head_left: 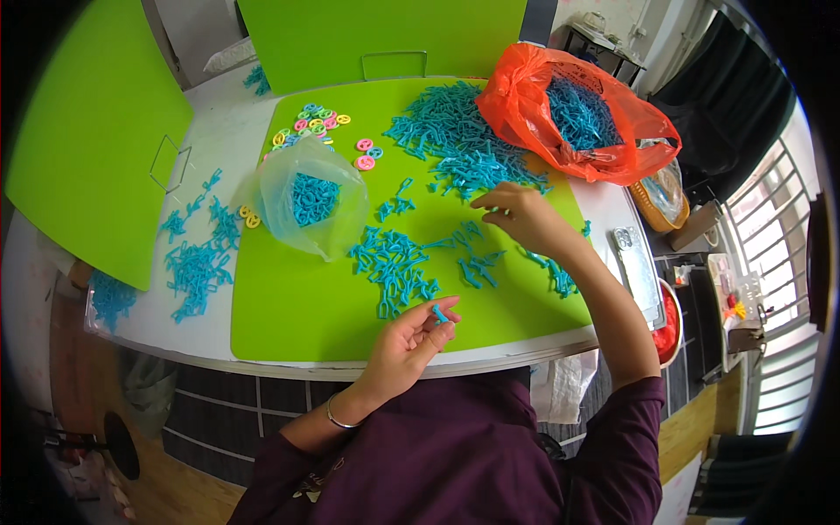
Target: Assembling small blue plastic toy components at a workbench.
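My left hand (405, 352) is near the table's front edge, with a small blue plastic piece (440, 314) pinched between thumb and fingers. My right hand (528, 219) is over the green mat (516, 311), just in front of a big heap of loose blue plastic pieces (451, 122). Its fingers are bent together; whatever they hold, if anything, is too small to make out. Between my hands lie a few forked blue pieces (477, 265). A spread of similar blue pieces (394, 273) lies left of them, beyond my left hand.
A red plastic bag (525, 105) of blue pieces stands back right. A clear bag (337, 232) holding more sits left of centre, near colourful little wheels (365, 163). Further blue pieces (197, 271) lie on the white table at left. A phone (632, 254) rests at the right edge.
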{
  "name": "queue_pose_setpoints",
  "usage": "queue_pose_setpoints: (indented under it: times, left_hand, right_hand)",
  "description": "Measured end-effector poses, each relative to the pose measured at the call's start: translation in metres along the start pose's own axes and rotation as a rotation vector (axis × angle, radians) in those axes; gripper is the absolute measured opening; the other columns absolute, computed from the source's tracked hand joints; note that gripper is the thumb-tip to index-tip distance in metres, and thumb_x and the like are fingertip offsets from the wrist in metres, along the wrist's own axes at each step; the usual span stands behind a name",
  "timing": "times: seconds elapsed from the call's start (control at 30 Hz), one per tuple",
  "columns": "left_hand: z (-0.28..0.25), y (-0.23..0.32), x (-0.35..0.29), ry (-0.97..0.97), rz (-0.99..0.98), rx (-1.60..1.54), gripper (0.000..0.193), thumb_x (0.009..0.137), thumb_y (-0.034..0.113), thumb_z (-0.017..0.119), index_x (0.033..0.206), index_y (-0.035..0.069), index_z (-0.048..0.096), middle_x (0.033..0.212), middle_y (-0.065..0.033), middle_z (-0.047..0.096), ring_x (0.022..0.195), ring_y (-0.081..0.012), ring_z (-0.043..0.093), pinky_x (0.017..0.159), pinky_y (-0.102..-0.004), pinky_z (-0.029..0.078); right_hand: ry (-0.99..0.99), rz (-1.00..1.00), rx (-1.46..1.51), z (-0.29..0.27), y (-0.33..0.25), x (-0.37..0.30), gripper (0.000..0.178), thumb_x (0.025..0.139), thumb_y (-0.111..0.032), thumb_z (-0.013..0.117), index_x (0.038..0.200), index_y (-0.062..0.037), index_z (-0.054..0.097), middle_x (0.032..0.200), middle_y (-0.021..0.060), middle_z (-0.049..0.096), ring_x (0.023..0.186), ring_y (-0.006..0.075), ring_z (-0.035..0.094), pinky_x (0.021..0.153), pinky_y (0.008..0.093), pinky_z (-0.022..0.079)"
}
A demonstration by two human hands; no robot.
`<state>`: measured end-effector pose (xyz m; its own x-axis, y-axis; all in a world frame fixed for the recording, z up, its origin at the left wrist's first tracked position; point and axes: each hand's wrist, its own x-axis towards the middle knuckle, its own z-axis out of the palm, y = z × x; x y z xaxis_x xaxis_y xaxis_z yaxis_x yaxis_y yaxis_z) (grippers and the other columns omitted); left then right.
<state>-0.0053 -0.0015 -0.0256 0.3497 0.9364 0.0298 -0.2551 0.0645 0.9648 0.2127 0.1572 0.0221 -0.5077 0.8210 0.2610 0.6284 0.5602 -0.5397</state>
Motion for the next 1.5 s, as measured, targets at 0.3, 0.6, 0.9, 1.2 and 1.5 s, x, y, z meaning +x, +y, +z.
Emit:
queue_pose_setpoints:
  times: [0.3,0.6,0.9,1.2,1.5]
  left_hand:
    - [0.0,0.0,0.001,0.015,0.019,-0.057,0.038,0.094,0.012,0.047,0.129,-0.001,0.041,0.107,-0.0106,0.06,0.088,-0.0107,0.058,0.072,-0.0237,0.048]
    - [0.004,0.012,0.001,-0.033,-0.207,-0.373,0.032,0.094,0.012,0.045,0.125,0.001,0.046,0.112,-0.0115,0.059,0.09,-0.0156,0.061,0.068,-0.0217,0.048]
    - [0.01,0.013,0.0,-0.085,-0.194,-0.398,0.035,0.094,0.012,0.045,0.128,0.003,0.045,0.111,-0.0063,0.059,0.09,-0.0152,0.061,0.068,-0.0209,0.046]
    - [0.009,0.008,0.001,-0.143,-0.168,-0.405,0.034,0.094,0.012,0.046,0.127,0.002,0.047,0.105,-0.006,0.061,0.088,-0.0142,0.06,0.068,-0.0221,0.044]
    - [0.01,0.011,0.0,-0.138,-0.158,-0.384,0.033,0.094,0.011,0.044,0.126,0.002,0.047,0.106,-0.0065,0.062,0.088,-0.0141,0.059,0.07,-0.0225,0.045]
  right_hand:
    - [-0.187,0.118,-0.019,-0.003,-0.008,-0.004,0.024,0.074,-0.006,0.067,0.097,-0.0014,0.061,0.085,0.0106,0.061,0.081,0.0215,0.061,0.069,0.0307,0.048]
    - [0.342,0.212,0.663,0.032,-0.076,-0.093,0.014,0.076,-0.003,0.07,0.088,0.0015,0.064,0.082,0.0068,0.066,0.076,0.0115,0.063,0.068,0.0239,0.05]
    - [0.554,-0.178,0.218,0.047,-0.099,-0.109,0.024,0.065,0.008,0.07,0.086,-0.0012,0.065,0.078,0.0077,0.066,0.07,0.0196,0.062,0.061,0.0275,0.049]
    - [0.562,-0.255,0.106,0.048,-0.102,-0.111,0.025,0.063,0.009,0.071,0.086,-0.0005,0.066,0.077,0.0071,0.066,0.068,0.0196,0.061,0.06,0.0276,0.049]
    - [0.575,-0.193,0.19,0.045,-0.105,-0.115,0.022,0.064,0.011,0.069,0.082,0.0,0.063,0.078,0.0103,0.067,0.07,0.0209,0.063,0.063,0.0278,0.05]
